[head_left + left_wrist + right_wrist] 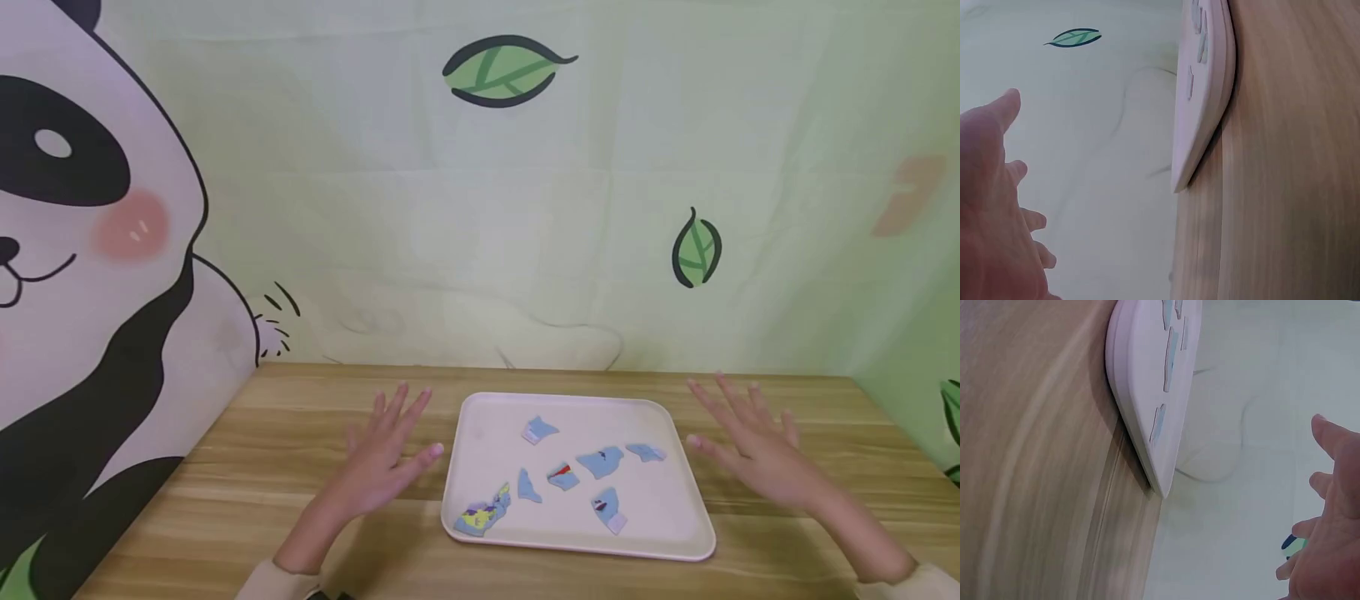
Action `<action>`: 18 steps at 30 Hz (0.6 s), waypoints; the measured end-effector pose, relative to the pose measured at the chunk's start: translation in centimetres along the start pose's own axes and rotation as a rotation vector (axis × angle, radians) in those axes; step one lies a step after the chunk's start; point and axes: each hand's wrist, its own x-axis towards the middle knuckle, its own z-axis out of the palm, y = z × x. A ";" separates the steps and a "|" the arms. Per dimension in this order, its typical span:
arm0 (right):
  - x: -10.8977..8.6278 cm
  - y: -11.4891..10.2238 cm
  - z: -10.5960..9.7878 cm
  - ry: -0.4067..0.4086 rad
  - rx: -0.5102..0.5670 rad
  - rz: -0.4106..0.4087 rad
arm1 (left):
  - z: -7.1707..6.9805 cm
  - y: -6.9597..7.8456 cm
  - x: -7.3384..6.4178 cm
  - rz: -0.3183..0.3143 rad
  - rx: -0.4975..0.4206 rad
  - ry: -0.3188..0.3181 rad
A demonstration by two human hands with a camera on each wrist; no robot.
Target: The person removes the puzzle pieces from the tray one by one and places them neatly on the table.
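Note:
A white rectangular tray (570,525) lies on the wooden table, holding several flat, irregular light-blue pieces that look like jigsaw puzzle pieces. Among them are a large blue piece (600,462), one with a red patch (563,477), and a yellow-and-purple patterned cluster (483,515) in the near left corner. My left hand (382,467) hovers beside the tray's left edge, fingers spread, holding nothing. On the opposite side my right hand (761,462) is held up likewise, fingers spread and nothing in it. Both wrist views show the hands apart from the tray.
The wood-grain table (247,467) extends on both sides of the tray. Behind it hangs a pale green backdrop (375,208) with printed leaves, and a large panda drawing (172,367) covers the left side.

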 end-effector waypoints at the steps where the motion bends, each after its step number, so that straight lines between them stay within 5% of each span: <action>1: 0.1 0.0 0.0 0.001 0.015 0.003 | 0.0 0.0 0.0 0.004 -0.042 -0.005; 11: 0.7 0.4 0.7 -0.031 0.226 -0.020 | 0.4 0.2 0.3 0.047 -0.375 -0.027; 18: 1.1 0.8 1.2 -0.080 0.325 0.023 | 1.0 0.4 0.3 -0.056 -0.598 -0.094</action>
